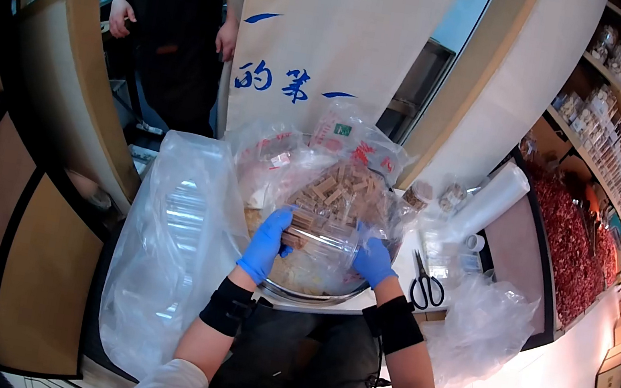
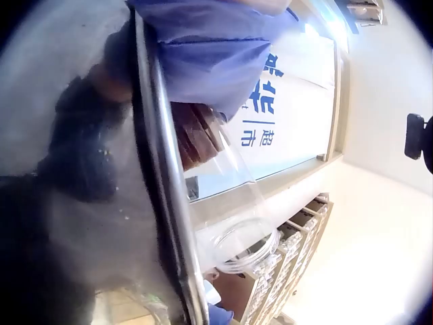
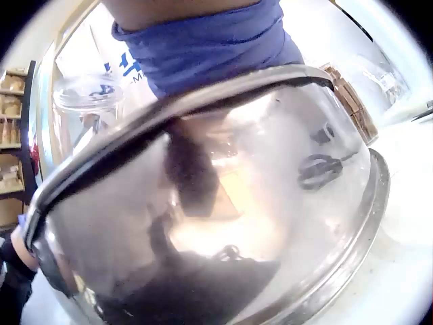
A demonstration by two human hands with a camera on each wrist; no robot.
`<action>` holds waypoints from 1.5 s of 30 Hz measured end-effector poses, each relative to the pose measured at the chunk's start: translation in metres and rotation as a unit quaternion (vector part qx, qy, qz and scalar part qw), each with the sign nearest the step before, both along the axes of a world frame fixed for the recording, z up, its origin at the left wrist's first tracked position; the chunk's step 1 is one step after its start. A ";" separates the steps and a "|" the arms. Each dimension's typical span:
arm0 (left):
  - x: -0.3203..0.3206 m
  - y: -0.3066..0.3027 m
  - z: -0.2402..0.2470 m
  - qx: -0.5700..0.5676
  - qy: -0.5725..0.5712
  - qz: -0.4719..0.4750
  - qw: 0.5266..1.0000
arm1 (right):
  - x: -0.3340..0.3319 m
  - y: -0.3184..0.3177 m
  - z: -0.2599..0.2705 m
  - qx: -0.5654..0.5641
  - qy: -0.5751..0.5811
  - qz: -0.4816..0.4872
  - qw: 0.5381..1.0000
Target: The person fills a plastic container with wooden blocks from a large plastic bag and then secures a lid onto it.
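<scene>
My blue-gloved left hand (image 1: 265, 245) grips a clear plastic jar (image 1: 324, 237) held on its side over a wide metal bowl (image 1: 282, 294). Brown stick-like pieces (image 2: 195, 135) sit inside the jar near the gripping hand. The jar's round mouth (image 2: 247, 244) faces right, toward my gloved right hand (image 1: 374, 263). That hand is close by the mouth, at the right side of the bowl, and its fingertips are hidden. In the right wrist view the bowl's rim covers most of its glove (image 3: 210, 51). More brown pieces (image 1: 339, 190) lie heaped on plastic in the bowl.
Clear plastic wrapping (image 1: 155, 251) with stacked clear containers lies left of the bowl. Black scissors (image 1: 426, 284), a crumpled plastic bag (image 1: 480, 326) and a plastic roll (image 1: 492, 202) are on the right. A person in a dark apron (image 1: 170, 26) stands beyond the counter.
</scene>
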State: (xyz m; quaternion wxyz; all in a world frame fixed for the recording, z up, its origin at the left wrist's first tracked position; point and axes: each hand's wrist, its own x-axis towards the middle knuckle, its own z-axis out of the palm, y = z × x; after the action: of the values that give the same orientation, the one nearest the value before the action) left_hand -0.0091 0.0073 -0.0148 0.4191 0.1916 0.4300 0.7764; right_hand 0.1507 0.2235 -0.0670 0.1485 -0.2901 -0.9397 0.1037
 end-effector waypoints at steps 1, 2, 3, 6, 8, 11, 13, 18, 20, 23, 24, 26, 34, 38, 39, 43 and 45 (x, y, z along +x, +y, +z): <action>0.003 0.000 -0.001 -0.019 0.055 0.022 0.998 | -0.004 0.014 -0.019 -0.020 0.014 0.035 0.999; 0.004 0.000 -0.003 -0.038 0.111 0.043 0.992 | -0.004 0.022 -0.032 -0.040 0.029 0.069 0.996; 0.004 0.000 -0.003 -0.042 0.113 0.040 0.992 | -0.002 0.023 -0.035 -0.045 0.031 0.065 0.996; 0.003 0.000 -0.005 -0.048 0.138 0.034 0.989 | -0.001 0.015 -0.030 -0.017 -0.053 0.085 0.995; -0.001 0.001 -0.007 -0.036 0.073 0.015 0.997 | 0.000 -0.020 0.013 -0.073 -0.051 0.004 0.996; -0.002 0.004 -0.009 -0.019 0.034 0.020 0.999 | 0.001 -0.024 0.023 -0.065 0.004 0.030 0.997; -0.003 0.004 -0.008 -0.021 0.030 0.012 0.999 | -0.004 -0.016 0.014 -0.077 0.033 0.040 0.996; -0.011 0.002 -0.011 0.006 -0.110 -0.003 0.994 | -0.005 -0.028 0.029 -0.101 0.012 0.018 0.995; -0.015 0.003 -0.018 0.006 -0.113 -0.002 0.994 | -0.003 -0.029 0.027 -0.088 0.027 0.004 0.996; -0.014 0.003 -0.017 0.003 -0.121 0.002 0.993 | 0.000 -0.035 0.043 -0.095 0.008 -0.021 0.995; -0.013 0.003 -0.016 -0.002 -0.124 0.003 0.992 | -0.001 -0.031 0.038 -0.094 0.008 -0.017 0.995; -0.014 0.004 -0.020 -0.004 -0.120 0.006 0.993 | -0.003 -0.022 0.020 -0.103 0.019 0.002 0.994; -0.012 0.001 -0.011 -0.015 -0.105 -0.016 0.994 | 0.000 -0.024 0.023 -0.061 0.097 0.056 0.992; -0.006 0.003 -0.003 -0.029 -0.126 0.025 0.991 | 0.001 -0.008 0.007 -0.076 0.198 0.081 0.974; -0.006 0.004 -0.001 -0.032 -0.128 0.035 0.991 | 0.001 -0.011 0.014 -0.075 0.198 0.081 0.974; -0.012 0.003 -0.011 -0.012 -0.107 0.008 0.994 | -0.001 -0.013 0.020 -0.156 0.270 -0.001 0.950; -0.012 0.005 -0.014 -0.009 -0.102 0.008 0.995 | -0.005 0.000 0.002 -0.134 0.267 0.017 0.954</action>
State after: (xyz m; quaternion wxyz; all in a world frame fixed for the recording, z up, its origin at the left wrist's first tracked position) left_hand -0.0214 0.0121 -0.0293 0.4565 0.1044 0.3932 0.7913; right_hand 0.1458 0.2238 -0.0649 0.3521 -0.2528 -0.8481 0.3046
